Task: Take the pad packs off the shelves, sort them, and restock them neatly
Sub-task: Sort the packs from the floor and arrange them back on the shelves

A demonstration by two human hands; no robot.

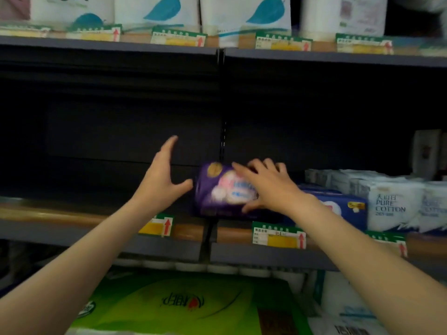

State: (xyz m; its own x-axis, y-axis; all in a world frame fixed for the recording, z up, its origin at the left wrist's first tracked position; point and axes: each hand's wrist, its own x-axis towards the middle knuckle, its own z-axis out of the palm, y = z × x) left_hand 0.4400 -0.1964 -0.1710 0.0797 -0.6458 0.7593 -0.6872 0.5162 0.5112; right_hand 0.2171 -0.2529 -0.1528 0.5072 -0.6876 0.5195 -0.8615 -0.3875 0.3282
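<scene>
A purple pad pack (217,189) stands on the middle shelf (96,228) near the centre divider. My right hand (268,187) lies over its front and top, fingers spread and thumb under its lower right edge. My left hand (160,180) hovers open just left of the pack, thumb tip close to its left edge, not clearly touching. A blue pad pack (348,209) sits right behind my right wrist, and white "Pure Cotton" packs (391,204) stand further right. The image is motion-blurred.
The left half of the middle shelf is dark and bare. White packs with blue leaves (244,15) fill the top shelf. Price tags (278,235) line the shelf edges. A green pack (183,303) and white packs (346,308) lie below.
</scene>
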